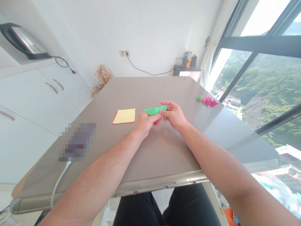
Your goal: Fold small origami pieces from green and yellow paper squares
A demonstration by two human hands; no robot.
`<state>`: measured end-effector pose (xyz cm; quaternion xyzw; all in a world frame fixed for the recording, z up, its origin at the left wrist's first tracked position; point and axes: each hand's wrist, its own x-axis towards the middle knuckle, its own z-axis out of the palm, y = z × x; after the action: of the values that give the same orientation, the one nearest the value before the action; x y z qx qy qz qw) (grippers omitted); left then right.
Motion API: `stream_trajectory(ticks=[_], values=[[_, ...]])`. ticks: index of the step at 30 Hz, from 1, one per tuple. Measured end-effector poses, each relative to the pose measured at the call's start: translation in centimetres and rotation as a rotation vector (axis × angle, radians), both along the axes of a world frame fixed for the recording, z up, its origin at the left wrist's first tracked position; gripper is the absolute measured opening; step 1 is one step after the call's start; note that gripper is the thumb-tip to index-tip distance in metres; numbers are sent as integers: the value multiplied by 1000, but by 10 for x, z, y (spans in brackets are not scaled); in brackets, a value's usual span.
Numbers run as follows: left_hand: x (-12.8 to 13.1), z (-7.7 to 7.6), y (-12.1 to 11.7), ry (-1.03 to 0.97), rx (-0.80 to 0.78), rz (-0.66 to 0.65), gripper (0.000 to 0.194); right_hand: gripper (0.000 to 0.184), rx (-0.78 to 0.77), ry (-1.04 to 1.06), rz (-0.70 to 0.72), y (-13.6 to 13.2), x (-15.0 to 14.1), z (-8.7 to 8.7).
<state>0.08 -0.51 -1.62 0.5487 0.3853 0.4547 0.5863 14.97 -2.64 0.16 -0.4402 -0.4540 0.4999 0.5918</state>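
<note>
A piece of green paper [152, 111], folded into a long narrow shape, is held between my two hands above the middle of the table. My left hand [147, 123] pinches its lower left part, thumb on the near side. At its right end, my right hand [172, 115] grips it between thumb and fingers, with one finger stretched out past the top edge. To the left of my hands lies a stack of square paper [124, 116], yellow on top with red showing at the edges. Several small folded pink papers [210, 101] and a green one [199, 98] sit at the table's right edge.
The grey table [150, 157] spans the view. A blurred-out device [78, 142] with a white cable [58, 180] lies at the left. Behind are dried stalks [102, 78] and a small cabinet [188, 72] bearing bottles. A window [270, 69] is on the right.
</note>
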Motion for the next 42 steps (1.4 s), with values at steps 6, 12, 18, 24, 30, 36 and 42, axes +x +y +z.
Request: stream_trajectory(ticks=[6, 12, 18, 24, 30, 36, 42], values=[[0, -1, 0, 5, 3, -4, 19, 48, 3, 10, 4, 0, 0, 0], [-1, -1, 0, -2, 19, -26, 22, 48, 14, 1, 4, 1, 1, -1], [-1, 2, 0, -54, -28, -4, 26, 46, 22, 10, -10, 1, 1, -1], [-11, 4, 10, 50, 159, 239, 45, 40, -58, -36, -38, 6, 12, -6], [-32, 4, 20, 713, 682, 153, 13, 34, -310, -171, 29, 13, 21, -15], [-27, -4, 14, 872, 756, -251, 18, 22, -265, -593, 19, 13, 31, -11], [-23, -1, 8, 1032, 819, -255, 25, 32, -22, -1127, -54, 4, 37, 4]])
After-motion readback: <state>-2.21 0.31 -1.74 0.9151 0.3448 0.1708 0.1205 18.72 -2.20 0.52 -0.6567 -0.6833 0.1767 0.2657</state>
